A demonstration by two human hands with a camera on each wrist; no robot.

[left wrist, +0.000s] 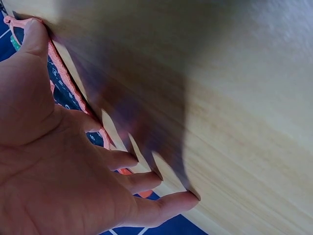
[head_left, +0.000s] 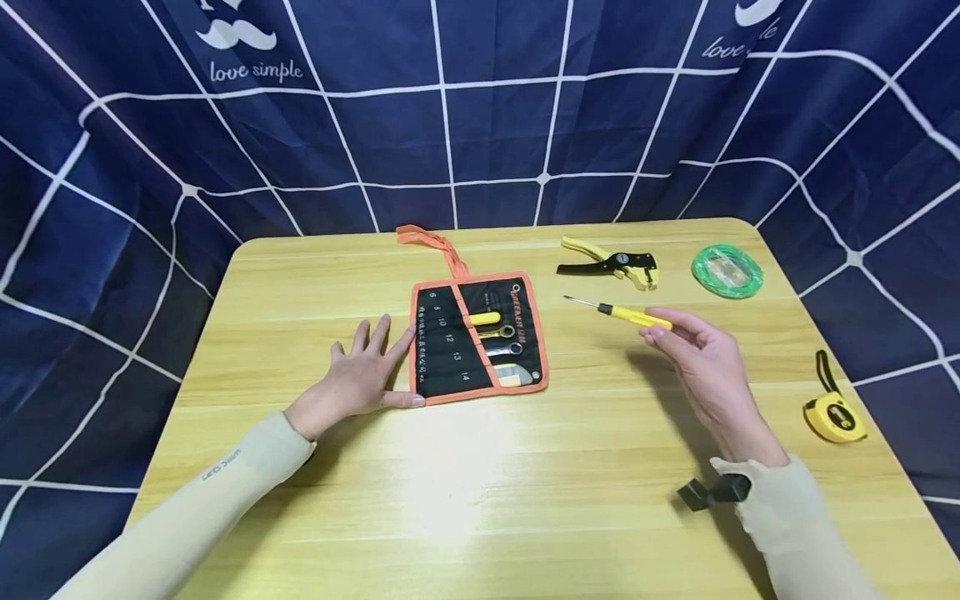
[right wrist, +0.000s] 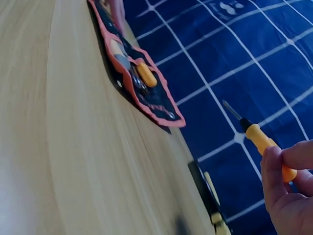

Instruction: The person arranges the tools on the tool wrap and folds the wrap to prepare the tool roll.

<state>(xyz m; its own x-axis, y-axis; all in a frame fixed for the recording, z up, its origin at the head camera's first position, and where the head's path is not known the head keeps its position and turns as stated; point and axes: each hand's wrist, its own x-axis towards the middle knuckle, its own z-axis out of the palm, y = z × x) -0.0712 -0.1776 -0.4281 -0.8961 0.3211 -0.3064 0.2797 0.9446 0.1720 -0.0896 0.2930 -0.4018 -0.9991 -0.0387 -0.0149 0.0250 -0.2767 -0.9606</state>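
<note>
Screwdriver with a yellow plastic handle and a thin dark metal shaft (head_left: 619, 312) sits right of centre in the head view, lifted clear of the pale wooden table (head_left: 480, 500), shaft pointing toward the left of the frame. The right hand (head_left: 701, 354) pinches the handle's end between thumb and curled fingertips, palm turned inward, wrist bent, the forearm in a beige sleeve running down to the lower right corner. In the right wrist view the same screwdriver (right wrist: 261, 139) shows at the right edge, its tip aimed up and left, gripped by the fingers (right wrist: 281, 181).

Just left of it, in the middle of the table, lies the black fabric tool roll with orange trim (head_left: 480, 337), opened flat, with numbered pockets, metal wrenches and a yellow-handled tool tucked in. The left hand (head_left: 363, 375) rests flat on the table at the roll's left edge, fingers straight and spread wide, thumb lying along the lower left corner of the trim. The left wrist view shows those spread fingers (left wrist: 142, 181) pressing on the wood beside the orange border.

Toward the upper right of the head view lie yellow-and-black pliers (head_left: 611, 262) and a coil of green wire (head_left: 727, 270); a yellow tape measure (head_left: 832, 412) sits near the right edge.
</note>
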